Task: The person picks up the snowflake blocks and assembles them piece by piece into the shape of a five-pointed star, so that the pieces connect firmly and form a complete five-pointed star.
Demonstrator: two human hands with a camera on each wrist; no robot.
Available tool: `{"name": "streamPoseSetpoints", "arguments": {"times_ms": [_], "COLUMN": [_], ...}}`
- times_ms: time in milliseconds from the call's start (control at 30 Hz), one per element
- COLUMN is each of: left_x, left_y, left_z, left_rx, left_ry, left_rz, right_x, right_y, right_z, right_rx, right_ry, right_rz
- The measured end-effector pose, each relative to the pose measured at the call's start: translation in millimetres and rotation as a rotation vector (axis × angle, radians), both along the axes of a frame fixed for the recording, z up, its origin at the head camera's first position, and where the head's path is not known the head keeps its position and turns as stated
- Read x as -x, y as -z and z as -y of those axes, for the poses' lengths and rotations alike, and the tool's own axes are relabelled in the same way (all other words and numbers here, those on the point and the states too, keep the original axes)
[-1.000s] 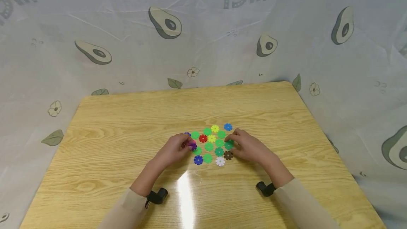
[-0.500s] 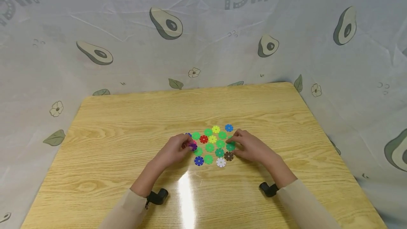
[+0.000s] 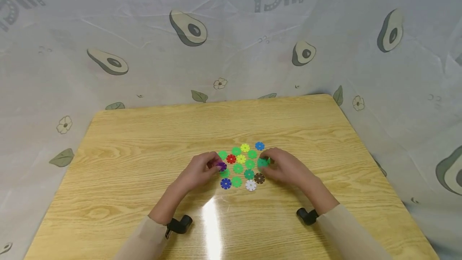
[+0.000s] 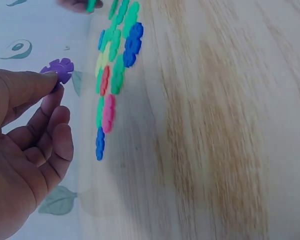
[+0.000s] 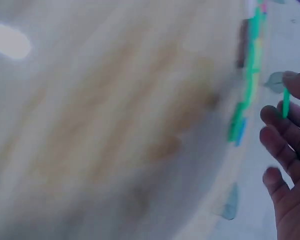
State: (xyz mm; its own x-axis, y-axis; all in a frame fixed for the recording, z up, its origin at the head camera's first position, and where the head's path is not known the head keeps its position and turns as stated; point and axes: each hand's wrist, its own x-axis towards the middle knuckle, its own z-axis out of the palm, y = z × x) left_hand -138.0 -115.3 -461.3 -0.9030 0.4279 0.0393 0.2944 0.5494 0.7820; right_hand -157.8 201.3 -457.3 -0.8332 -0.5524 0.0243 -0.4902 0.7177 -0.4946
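My left hand pinches a purple snowflake disc between thumb and forefinger, held above the table at the left side of a group of discs. Across the group, my right hand pinches a green snowflake disc, which appears edge-on in the right wrist view. Between the hands lie flat notched discs, among them a red disc, a yellow disc and several green ones. The left wrist view also shows a pink disc and a blue disc, both hidden by the left hand in the head view.
Toward the near side lie a dark blue disc, a white disc and a brown disc. A lighter blue disc is at the far right of the group. Behind the wooden table hangs a patterned cloth.
My right hand's fingers have closed on a green disc and raised it from the table. My left hand, still pinching the purple disc, has moved slightly right.
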Motion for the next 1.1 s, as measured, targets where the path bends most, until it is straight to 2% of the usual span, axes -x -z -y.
{"name": "streamPoseSetpoints", "arguments": {"times_ms": [133,233,400,833,1100], "left_x": [-2.7,-5.4,-9.0,-13.3,-17.5], "left_y": [-3.5,-8.6,-16.4,-21.9,-23.7], "left_z": [-3.9,-8.1,-14.4,-21.4,-21.5], "left_rx": [-0.038,-0.072,-0.109,-0.138,-0.174], "left_ry": [0.012,0.023,0.004,-0.019,0.006], "left_rz": [-0.023,-0.046,-0.064,-0.136,-0.188], "right_x": [-3.1,-6.8,-11.8,-17.2,-18.7], "right_y": [-14.4,-22.6,-29.3,-33.2,-34.5], "right_z": [14.1,24.9,39.0,52.9,53.1], "right_rx": [0.131,0.207,0.279,0.318,0.367], "right_ry": [-0.014,-0.043,-0.076,-0.137,-0.13], "right_rz": [0.059,0.055,0.035,0.003,0.071]}}
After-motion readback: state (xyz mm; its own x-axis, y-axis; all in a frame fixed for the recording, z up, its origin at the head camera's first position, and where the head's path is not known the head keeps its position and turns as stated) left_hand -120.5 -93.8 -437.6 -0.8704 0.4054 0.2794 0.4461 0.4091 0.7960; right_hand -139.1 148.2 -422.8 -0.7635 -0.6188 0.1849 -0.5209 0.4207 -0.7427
